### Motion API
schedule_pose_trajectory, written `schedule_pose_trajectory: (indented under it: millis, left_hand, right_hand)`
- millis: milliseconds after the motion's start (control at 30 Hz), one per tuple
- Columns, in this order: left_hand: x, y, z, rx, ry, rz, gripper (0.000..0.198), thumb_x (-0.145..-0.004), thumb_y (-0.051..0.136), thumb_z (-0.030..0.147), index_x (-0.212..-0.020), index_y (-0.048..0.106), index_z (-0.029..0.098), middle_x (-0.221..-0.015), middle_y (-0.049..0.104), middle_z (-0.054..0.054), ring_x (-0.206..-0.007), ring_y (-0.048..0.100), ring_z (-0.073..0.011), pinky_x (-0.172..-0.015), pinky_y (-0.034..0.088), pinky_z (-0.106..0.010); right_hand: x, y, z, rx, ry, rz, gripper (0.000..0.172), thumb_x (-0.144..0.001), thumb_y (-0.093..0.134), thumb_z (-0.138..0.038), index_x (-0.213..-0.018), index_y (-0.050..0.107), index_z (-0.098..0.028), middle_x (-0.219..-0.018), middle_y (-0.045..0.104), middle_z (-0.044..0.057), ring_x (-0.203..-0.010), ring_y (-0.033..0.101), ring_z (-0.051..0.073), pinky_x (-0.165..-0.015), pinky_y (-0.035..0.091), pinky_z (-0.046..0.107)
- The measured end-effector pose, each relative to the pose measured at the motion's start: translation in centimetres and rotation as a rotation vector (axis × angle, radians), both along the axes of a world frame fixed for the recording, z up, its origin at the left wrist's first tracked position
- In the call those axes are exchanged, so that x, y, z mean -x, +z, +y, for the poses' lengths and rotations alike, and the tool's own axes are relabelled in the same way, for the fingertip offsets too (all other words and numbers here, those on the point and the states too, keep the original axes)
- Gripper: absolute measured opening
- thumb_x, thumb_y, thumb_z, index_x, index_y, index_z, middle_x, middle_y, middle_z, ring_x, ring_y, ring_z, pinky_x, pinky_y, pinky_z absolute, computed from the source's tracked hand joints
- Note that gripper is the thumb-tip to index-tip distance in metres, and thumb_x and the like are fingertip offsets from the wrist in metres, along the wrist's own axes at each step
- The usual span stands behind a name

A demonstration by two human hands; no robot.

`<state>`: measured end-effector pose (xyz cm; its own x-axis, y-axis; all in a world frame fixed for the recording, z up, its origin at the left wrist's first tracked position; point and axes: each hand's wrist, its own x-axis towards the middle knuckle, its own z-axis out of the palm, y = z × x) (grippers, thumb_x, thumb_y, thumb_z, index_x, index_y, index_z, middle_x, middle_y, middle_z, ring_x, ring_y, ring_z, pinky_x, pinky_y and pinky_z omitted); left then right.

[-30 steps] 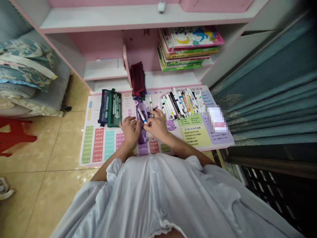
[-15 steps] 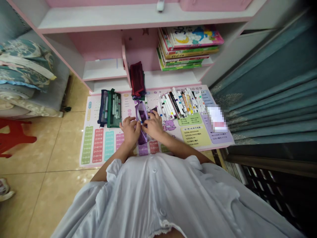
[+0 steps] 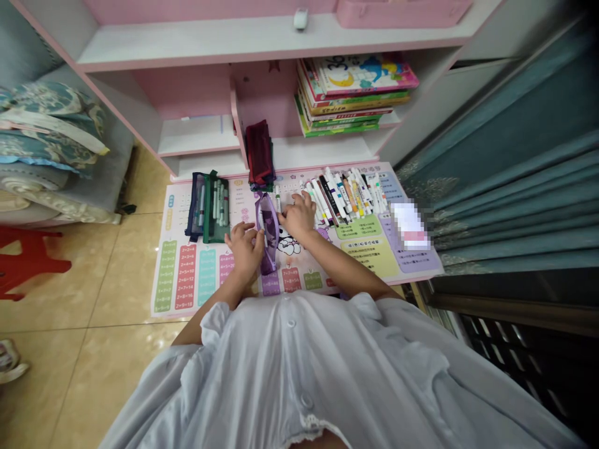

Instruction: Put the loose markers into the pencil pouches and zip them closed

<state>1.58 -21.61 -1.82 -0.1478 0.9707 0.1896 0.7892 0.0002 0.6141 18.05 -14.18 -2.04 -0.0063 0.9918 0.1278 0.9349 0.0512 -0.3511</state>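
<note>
My left hand (image 3: 244,251) grips the edge of a purple zip pencil case (image 3: 267,232), which lies lengthwise on a printed multiplication mat (image 3: 196,287). My right hand (image 3: 297,216) rests just right of the case, its fingertips at the ends of a row of several felt-tip markers (image 3: 346,199). It shows nothing held. Left of the purple case lie an open green pencil case (image 3: 216,209) holding markers and a navy pouch (image 3: 195,206). A dark red cloth pouch (image 3: 259,153) stands behind them on the shelf edge.
A pink-and-white shelf unit (image 3: 196,140) stands just past the mat, with a stack of children's books (image 3: 353,93) on it. A teal curtain (image 3: 505,187) hangs at right. A blurred paper (image 3: 409,224) lies on the mat. Cushions (image 3: 47,125) and a red stool (image 3: 23,265) are at left.
My right hand has moved away from the purple case, up toward the marker row. The white marker with the blue tip, held at the case earlier, no longer shows. My left hand stays on the case.
</note>
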Motion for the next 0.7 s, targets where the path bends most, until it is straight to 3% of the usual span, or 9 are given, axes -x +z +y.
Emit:
schedule_pose_trajectory:
  millis: [267, 400, 533, 700]
  left_hand:
    - [0.1, -0.3, 0.0, -0.015, 0.0, -0.011, 0.023, -0.094, 0.058, 0.03, -0.075, 0.069, 0.022, -0.121, 0.071, -0.01, -0.129, 0.055, -0.031, -0.114, 0.025, -0.062]
    - [0.1, -0.3, 0.0, -0.017, -0.002, -0.027, 0.022, -0.093, 0.059, 0.03, -0.075, 0.068, 0.022, -0.12, 0.071, -0.01, -0.129, 0.055, -0.0312, -0.114, 0.023, -0.063]
    - [0.1, -0.3, 0.0, -0.01, -0.002, -0.024, 0.023, -0.093, 0.059, 0.03, -0.074, 0.068, 0.022, -0.12, 0.071, -0.01, -0.129, 0.054, -0.0308, -0.115, 0.024, -0.062]
    - [0.1, -0.4, 0.0, -0.016, 0.0, -0.004, 0.023, -0.094, 0.058, 0.03, -0.074, 0.067, 0.023, -0.121, 0.071, -0.01, -0.129, 0.054, -0.03, -0.115, 0.025, -0.061]
  right_hand:
    - [0.1, -0.9, 0.6, 0.053, 0.023, -0.034, 0.029, -0.089, 0.065, -0.037, -0.098, 0.081, -0.015, -0.148, 0.055, 0.018, -0.145, 0.032, 0.041, -0.111, 0.033, 0.058]
    - [-0.4, -0.7, -0.3, 0.026, 0.007, -0.001, 0.026, -0.086, 0.064, -0.034, -0.09, 0.081, -0.015, -0.146, 0.058, 0.017, -0.144, 0.034, 0.04, -0.11, 0.035, 0.056]
    - [-0.6, 0.8, -2.3, -0.048, -0.004, 0.072, 0.022, -0.083, 0.065, -0.033, -0.073, 0.079, -0.019, -0.142, 0.062, 0.013, -0.142, 0.037, 0.039, -0.107, 0.037, 0.055]
    - [0.1, 3.3, -5.3, -0.082, 0.081, 0.136, 0.02, -0.08, 0.069, -0.032, -0.065, 0.076, -0.021, -0.138, 0.065, 0.009, -0.142, 0.039, 0.038, -0.109, 0.037, 0.052]
